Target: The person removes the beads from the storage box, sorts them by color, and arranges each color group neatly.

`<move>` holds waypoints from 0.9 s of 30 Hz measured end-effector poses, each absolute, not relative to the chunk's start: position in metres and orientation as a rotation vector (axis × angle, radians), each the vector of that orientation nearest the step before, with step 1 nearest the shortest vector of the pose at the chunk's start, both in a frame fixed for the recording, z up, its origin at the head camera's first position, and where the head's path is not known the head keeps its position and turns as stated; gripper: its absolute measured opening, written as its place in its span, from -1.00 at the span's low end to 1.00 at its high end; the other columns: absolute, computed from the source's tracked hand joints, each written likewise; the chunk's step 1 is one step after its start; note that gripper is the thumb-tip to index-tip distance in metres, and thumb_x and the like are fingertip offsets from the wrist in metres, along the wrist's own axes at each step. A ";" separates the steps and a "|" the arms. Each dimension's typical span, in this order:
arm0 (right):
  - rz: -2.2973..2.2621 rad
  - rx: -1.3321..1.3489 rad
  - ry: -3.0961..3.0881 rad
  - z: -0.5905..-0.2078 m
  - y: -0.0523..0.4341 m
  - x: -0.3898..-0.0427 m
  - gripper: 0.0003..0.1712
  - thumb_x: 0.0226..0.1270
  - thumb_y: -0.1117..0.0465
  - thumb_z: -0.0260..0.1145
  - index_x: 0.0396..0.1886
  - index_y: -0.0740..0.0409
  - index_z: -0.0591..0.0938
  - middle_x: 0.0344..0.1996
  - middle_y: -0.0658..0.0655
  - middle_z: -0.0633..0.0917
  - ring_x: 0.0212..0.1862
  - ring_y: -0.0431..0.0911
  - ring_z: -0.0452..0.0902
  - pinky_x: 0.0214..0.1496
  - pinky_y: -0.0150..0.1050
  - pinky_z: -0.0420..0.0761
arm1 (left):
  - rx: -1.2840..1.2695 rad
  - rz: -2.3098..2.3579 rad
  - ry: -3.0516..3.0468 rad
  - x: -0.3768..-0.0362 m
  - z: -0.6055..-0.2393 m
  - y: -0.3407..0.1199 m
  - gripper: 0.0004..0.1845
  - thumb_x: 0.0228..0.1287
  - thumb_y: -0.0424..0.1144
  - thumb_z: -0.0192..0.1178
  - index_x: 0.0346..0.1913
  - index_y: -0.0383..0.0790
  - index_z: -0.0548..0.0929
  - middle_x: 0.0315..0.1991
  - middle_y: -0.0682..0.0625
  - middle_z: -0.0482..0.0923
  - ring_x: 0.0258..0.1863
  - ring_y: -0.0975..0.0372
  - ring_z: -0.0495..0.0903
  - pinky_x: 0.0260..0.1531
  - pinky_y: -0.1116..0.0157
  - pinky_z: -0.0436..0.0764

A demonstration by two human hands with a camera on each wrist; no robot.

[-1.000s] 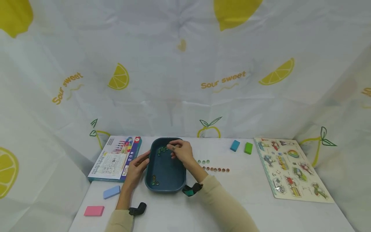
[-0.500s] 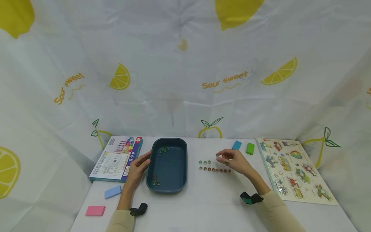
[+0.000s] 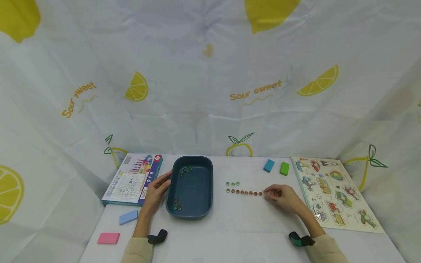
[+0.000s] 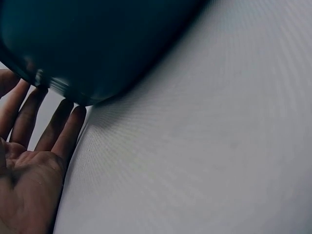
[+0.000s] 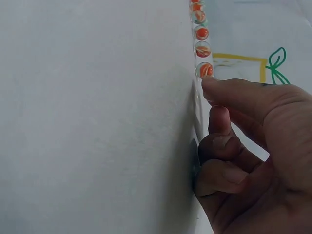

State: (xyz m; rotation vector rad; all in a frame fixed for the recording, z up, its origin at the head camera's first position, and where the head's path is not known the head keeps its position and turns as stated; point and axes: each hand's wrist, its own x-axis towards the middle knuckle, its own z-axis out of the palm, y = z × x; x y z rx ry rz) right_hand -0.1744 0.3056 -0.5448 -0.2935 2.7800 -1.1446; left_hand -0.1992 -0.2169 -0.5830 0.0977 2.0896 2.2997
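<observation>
Your bent-fingered right grip (image 3: 283, 198) is sitting beside marbles (image 3: 255, 194), hold unclear.
Your straight-fingered left grip (image 3: 155, 193) is touching the tray (image 3: 192, 190).

The left wrist view's top edge cuts off the tray (image 4: 92, 39).

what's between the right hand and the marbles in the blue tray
The row of orange marbles lies on the table between the right hand and the tray, with three green marbles just beyond it. The tray's right wall also stands in between.
</observation>
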 end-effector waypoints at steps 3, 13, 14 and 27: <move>-1.138 -0.291 2.781 -0.547 0.305 -0.174 -0.86 0.37 0.27 0.49 -0.10 0.11 0.82 -0.46 -0.04 0.60 -0.44 -0.32 0.39 -0.44 -0.44 0.41 | 0.092 2.314 2.072 -0.199 -0.584 -0.217 -0.46 0.58 -0.25 0.22 0.49 -0.38 0.47 0.37 0.10 0.66 0.28 0.50 0.64 0.29 0.47 0.64; -1.296 -0.310 2.800 -0.533 0.297 -0.177 -0.75 0.41 0.28 0.47 0.04 0.20 0.77 -0.44 0.01 0.59 -0.43 -0.33 0.43 -0.41 -0.42 0.42 | 0.089 2.309 2.082 -0.199 -0.583 -0.217 -0.46 0.58 -0.24 0.22 0.49 -0.36 0.47 0.43 -0.02 0.62 0.28 0.50 0.64 0.29 0.47 0.64; -1.331 -0.302 2.793 -0.530 0.292 -0.179 -0.74 0.42 0.27 0.46 0.06 0.23 0.76 -0.43 0.03 0.58 -0.43 -0.32 0.43 -0.41 -0.42 0.42 | 0.086 2.312 2.079 -0.199 -0.583 -0.217 -0.46 0.58 -0.24 0.22 0.49 -0.37 0.47 0.43 -0.03 0.62 0.27 0.50 0.64 0.29 0.47 0.64; -1.913 -0.520 2.285 -0.491 0.144 -0.241 -0.62 0.57 0.25 0.32 0.25 0.37 0.64 -0.03 0.43 0.76 -0.12 0.05 0.80 -0.07 -0.10 0.86 | 0.082 2.301 2.088 -0.199 -0.583 -0.217 -0.46 0.58 -0.23 0.22 0.50 -0.36 0.47 0.44 -0.06 0.60 0.27 0.51 0.64 0.29 0.48 0.63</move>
